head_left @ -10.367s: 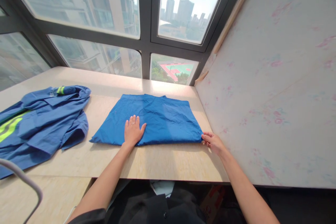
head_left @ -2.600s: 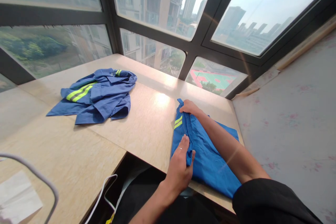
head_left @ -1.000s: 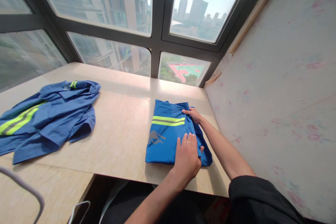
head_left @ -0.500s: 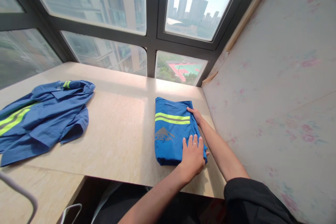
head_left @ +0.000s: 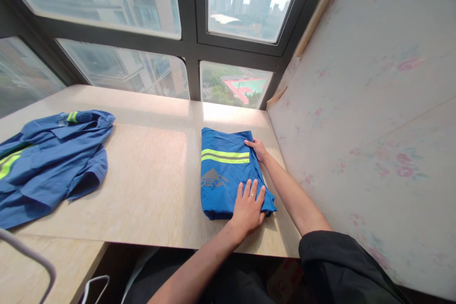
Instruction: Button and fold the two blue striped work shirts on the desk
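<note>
A folded blue work jacket (head_left: 221, 187), with a yellow-and-grey reflective stripe and a grey printed logo, lies on the pale tabletop in front of me. My left hand (head_left: 248, 206) rests on its near right corner, fingers spread flat on the cloth; a ring shows on one finger. At the far right edge, my right hand (head_left: 257, 149) holds the jacket's side, thumb on top and the other fingers mostly hidden. Off to the left, a second blue garment (head_left: 60, 156) with similar stripes lies loosely spread and creased, touched by neither hand.
The pale tabletop (head_left: 149, 175) runs back to the dark-framed window (head_left: 190, 76). A flower-patterned wall (head_left: 374, 118) stands close on the right. At the lower left, a grey curved tube (head_left: 39, 256) and a white bent loop (head_left: 96, 281) are near the table edge.
The camera view has shifted, so everything sits further left. My left hand has slid slightly, and its thumb no longer shows beyond the jacket's right edge. My right hand stays at the far right edge.
</note>
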A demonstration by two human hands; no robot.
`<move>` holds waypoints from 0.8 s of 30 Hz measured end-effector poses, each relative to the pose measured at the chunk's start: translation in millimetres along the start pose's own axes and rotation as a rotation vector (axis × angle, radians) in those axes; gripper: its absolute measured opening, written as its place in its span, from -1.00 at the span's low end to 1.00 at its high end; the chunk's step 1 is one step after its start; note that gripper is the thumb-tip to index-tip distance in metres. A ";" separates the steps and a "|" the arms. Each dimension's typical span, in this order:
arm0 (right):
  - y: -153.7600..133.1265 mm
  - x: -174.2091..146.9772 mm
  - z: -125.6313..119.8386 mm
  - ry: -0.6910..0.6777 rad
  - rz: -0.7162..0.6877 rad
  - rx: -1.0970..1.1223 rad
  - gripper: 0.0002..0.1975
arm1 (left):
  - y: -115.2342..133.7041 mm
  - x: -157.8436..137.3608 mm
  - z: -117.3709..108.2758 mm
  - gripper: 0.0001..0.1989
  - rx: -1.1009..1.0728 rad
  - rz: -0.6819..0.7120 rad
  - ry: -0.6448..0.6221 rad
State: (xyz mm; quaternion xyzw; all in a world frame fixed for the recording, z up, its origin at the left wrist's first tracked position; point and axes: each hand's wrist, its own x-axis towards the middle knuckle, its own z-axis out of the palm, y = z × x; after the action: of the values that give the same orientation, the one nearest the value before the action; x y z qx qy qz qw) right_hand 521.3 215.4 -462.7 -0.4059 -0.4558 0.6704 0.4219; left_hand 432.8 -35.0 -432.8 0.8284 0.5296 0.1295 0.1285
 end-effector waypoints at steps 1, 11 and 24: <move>0.6 0.9 0.5 0.011 -0.018 -0.039 -0.55 | -0.9 -0.5 2.0 -0.24 -0.007 0.005 0.003; -1.2 -39.4 34.8 0.340 -0.537 -1.277 -0.36 | -12.7 -2.9 15.4 0.00 -0.079 0.078 0.075; 34.0 -68.9 39.5 0.092 -0.314 -1.654 -0.23 | -49.8 -105.9 -44.3 -0.36 -0.065 0.111 0.940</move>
State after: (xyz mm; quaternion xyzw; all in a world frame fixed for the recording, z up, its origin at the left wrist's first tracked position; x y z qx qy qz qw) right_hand 499.7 132.5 -474.1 -0.5430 -0.8335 0.0369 0.0953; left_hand 332.2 -107.8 -417.2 0.7027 0.4810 0.5134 -0.1063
